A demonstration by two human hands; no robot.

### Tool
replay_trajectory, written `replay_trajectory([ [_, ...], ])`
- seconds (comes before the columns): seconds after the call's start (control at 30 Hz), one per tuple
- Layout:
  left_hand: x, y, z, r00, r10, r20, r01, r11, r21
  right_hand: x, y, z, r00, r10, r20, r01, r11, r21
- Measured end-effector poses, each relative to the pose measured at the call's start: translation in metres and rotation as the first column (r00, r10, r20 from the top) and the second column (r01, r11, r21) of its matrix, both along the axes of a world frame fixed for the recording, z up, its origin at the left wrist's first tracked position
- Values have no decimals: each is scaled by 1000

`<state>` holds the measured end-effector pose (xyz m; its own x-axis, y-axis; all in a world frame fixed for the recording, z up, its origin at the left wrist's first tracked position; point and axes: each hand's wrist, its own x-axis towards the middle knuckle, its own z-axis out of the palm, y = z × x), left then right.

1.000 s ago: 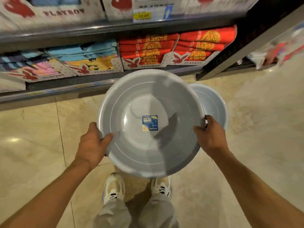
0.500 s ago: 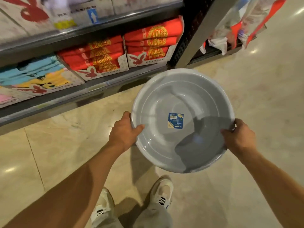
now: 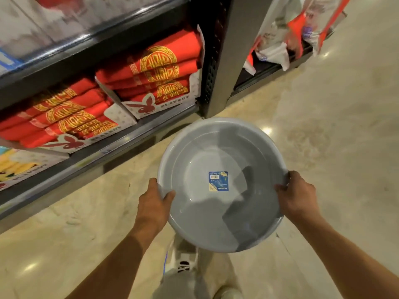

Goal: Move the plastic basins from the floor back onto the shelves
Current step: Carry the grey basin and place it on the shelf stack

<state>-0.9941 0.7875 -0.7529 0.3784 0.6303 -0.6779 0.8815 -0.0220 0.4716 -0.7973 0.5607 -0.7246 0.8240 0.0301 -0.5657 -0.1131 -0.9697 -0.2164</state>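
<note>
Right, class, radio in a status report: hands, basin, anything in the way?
Left hand and right hand grip opposite rims. Round grey plastic basin carried level above the floor, not shelved. Dark shelf upright just ahead; red folded textiles fill the nearest shelf.

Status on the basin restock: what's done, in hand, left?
Done: the grey plastic basin is off the floor. In hand: left hand and right hand grip opposite sides of its rim, carrying it level over the tiled floor. Left: shelving it. The nearby shelf holds red boxed textiles, with no basin spot visible.
</note>
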Motion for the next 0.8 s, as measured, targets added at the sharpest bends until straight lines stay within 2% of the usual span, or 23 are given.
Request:
replay_trajectory([
  [0.17,6,7,-22,999,12,33,-12,1000,0,-10,8,-36,1000,-28,-9,28,997,-75],
  [0.27,7,11,-28,999,18,32,-16,999,-43,-13,2,-49,995,-88,-48,87,996,-17],
  [0.4,12,17,-28,999,51,-8,-52,991,-127,-9,-6,-58,961,-207,-182,222,973,67],
  [0.5,15,21,-21,999,46,-15,-47,990,-131,-9,-12,-59,948,-250,-197,273,957,96],
  [0.63,27,20,8,1000,-10,14,11,997,-80,-4,-29,-38,948,-269,-172,299,937,182],
  [0.8,74,11,77,987,-140,75,145,987,-66,8,-66,23,932,-342,-122,362,894,263],
])
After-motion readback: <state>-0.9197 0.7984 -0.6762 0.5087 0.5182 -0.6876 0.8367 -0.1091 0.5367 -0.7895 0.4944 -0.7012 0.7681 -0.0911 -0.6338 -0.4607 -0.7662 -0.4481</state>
